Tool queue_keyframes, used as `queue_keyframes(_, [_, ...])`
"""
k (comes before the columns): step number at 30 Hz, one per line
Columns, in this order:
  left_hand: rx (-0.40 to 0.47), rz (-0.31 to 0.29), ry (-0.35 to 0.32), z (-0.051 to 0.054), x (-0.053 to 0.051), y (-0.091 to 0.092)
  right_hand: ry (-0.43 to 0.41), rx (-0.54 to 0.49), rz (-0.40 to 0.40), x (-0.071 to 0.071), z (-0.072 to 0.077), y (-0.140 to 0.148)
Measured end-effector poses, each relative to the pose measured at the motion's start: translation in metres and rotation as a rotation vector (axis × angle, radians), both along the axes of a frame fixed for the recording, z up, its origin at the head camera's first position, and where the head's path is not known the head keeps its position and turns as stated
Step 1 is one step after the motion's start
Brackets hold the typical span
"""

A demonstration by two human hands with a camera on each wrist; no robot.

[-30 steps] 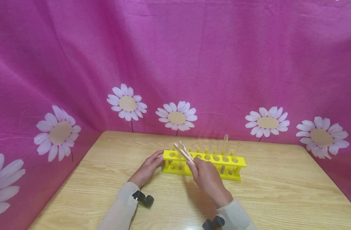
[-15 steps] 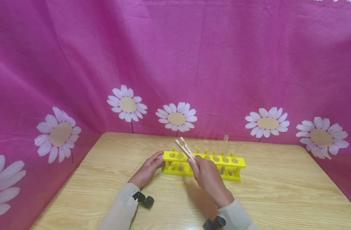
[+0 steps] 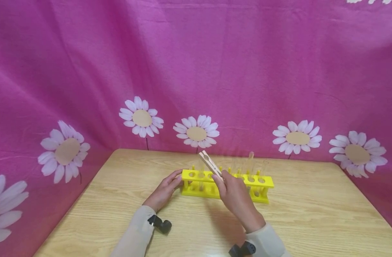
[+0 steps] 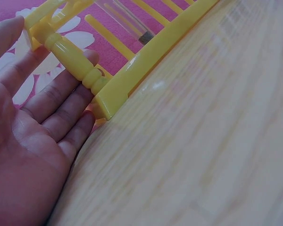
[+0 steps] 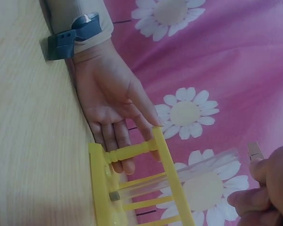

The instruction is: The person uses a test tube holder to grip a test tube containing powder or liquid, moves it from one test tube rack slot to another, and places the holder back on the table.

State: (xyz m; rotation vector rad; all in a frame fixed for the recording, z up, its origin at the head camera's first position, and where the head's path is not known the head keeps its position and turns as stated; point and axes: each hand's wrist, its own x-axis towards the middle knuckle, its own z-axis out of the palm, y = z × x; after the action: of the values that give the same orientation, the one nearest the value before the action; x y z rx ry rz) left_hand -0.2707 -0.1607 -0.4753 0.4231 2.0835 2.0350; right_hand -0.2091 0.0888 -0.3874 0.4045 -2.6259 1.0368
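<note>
A yellow test tube rack stands upright on the table. My left hand holds its left end, the thumb at the top plate and the other fingers reaching behind the end post. My right hand grips a wooden test tube holder above the rack's middle, its tip pointing up and left with the jaws together. Left of that tip, a clear test tube with a dark bottom end stands in the rack, apart from the holder. Most of the right hand's fingers are hidden in the head view.
More clear test tubes stand towards the rack's right end, partly behind the right hand. Short yellow pegs line its back. Wood-patterned table surrounds the rack, and a pink flowered cloth hangs behind and at the sides.
The holder's spread jaws have come together, and its tip has risen and shifted right, away from the left-hand test tube. My left hand and the rack stay in place.
</note>
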Motion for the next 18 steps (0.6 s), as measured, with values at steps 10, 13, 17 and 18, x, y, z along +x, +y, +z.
queue_keyframes(10, [-0.026, 0.003, 0.002, -0.002, -0.001, 0.002, -0.048, 0.006, -0.015, 0.004, 0.011, 0.011])
queue_keyframes(13, [-0.023, -0.008, 0.006, -0.002, -0.002, 0.003, -0.085, -0.006, -0.006, 0.008, 0.018, 0.018])
queue_keyframes(17, [-0.005, -0.001, 0.014, -0.004, -0.003, 0.001, -0.083, 0.006, 0.018, 0.015, 0.024, 0.031])
queue_keyframes(18, [0.0, 0.0, 0.014, -0.005, -0.003, 0.0, -0.053, 0.011, 0.008, 0.016, 0.025, 0.036])
